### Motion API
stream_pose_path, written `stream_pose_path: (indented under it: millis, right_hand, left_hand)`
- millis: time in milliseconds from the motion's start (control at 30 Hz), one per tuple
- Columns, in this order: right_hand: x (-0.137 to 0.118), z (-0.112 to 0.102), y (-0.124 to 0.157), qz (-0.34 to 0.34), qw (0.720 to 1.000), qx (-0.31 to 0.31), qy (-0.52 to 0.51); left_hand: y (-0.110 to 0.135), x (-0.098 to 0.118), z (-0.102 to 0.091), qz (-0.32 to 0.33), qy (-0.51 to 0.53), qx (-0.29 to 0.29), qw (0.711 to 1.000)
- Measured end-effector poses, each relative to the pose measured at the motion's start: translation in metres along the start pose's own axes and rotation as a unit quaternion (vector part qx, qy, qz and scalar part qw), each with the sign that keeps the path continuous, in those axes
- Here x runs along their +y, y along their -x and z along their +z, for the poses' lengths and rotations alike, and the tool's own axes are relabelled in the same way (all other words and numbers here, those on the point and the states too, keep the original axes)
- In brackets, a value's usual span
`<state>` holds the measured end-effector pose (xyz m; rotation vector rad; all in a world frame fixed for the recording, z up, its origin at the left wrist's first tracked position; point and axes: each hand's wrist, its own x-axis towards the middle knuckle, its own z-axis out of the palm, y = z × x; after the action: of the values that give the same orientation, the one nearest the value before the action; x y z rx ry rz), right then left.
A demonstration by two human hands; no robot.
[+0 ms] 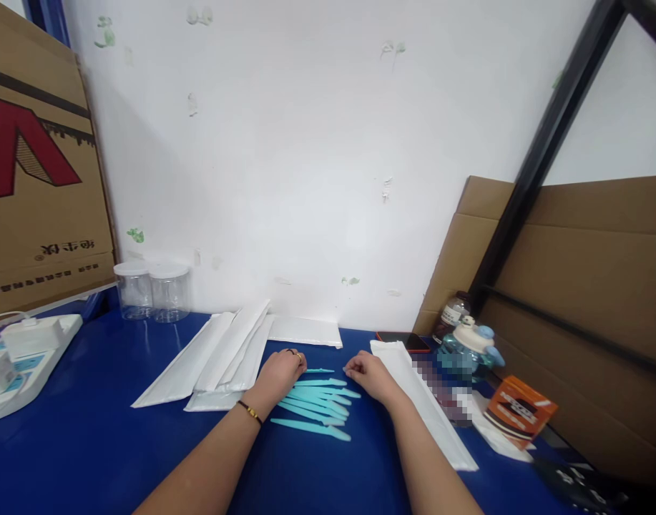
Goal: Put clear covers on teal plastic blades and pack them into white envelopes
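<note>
Several thin turquoise plastic sticks (pixel 317 408) lie side by side on the blue table (pixel 91 443) between my hands. My left hand (pixel 280 372), with rings and a bracelet at the wrist, rests curled at the left end of the topmost stick (pixel 320 371) and pinches its tip. My right hand (pixel 368 375) is curled too, its fingertips at the right end of the same stick. Long white pouches (pixel 220 357) are stacked just left of my left hand. One more white pouch (pixel 424 408) lies under my right forearm.
Two clear lidded jars (pixel 153 290) stand at the back left by a large cardboard box (pixel 38 179). A white device (pixel 21 357) sits at far left. At right are a phone (pixel 403 338), bottles (pixel 464 350), an orange box (pixel 521 411) and cardboard sheets (pixel 585 286).
</note>
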<state>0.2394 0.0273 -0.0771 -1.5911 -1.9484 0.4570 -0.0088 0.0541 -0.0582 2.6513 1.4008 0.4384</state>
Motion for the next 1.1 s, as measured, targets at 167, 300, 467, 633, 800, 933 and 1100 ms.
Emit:
stream_pose_path:
  millis: [167, 300, 467, 633, 800, 933, 1100]
  right_hand:
    - [-0.009, 0.005, -0.001, -0.036, 0.999, -0.005, -0.03]
    - [-0.011, 0.009, -0.003, -0.058, 0.998, -0.017, -0.035]
    - [-0.008, 0.011, -0.005, -0.065, 0.997, -0.013, -0.036]
    - [-0.012, 0.011, -0.004, -0.07, 0.996, -0.02, -0.05]
    - [-0.021, 0.016, -0.004, -0.076, 0.995, -0.031, -0.06]
    - [-0.026, 0.015, -0.004, -0.078, 0.994, -0.039, -0.061]
    - [-0.024, -0.001, -0.002, -0.073, 0.995, 0.048, -0.052]
  left_hand:
    - [-0.002, -0.004, 0.006, 0.008, 0.009, 0.011, 1.0]
    - [-0.002, -0.006, 0.009, 0.015, 0.02, 0.022, 0.999]
    - [-0.002, -0.005, 0.007, 0.011, 0.028, 0.019, 0.999]
    - [-0.001, -0.003, 0.004, 0.006, 0.026, 0.009, 1.0]
    - [-0.002, 0.003, 0.006, 0.039, 0.026, 0.002, 0.999]
    - [0.0, 0.01, 0.002, 0.015, 0.019, -0.001, 1.0]
    - [0.015, 0.011, -0.013, 0.03, 0.09, -0.071, 0.993]
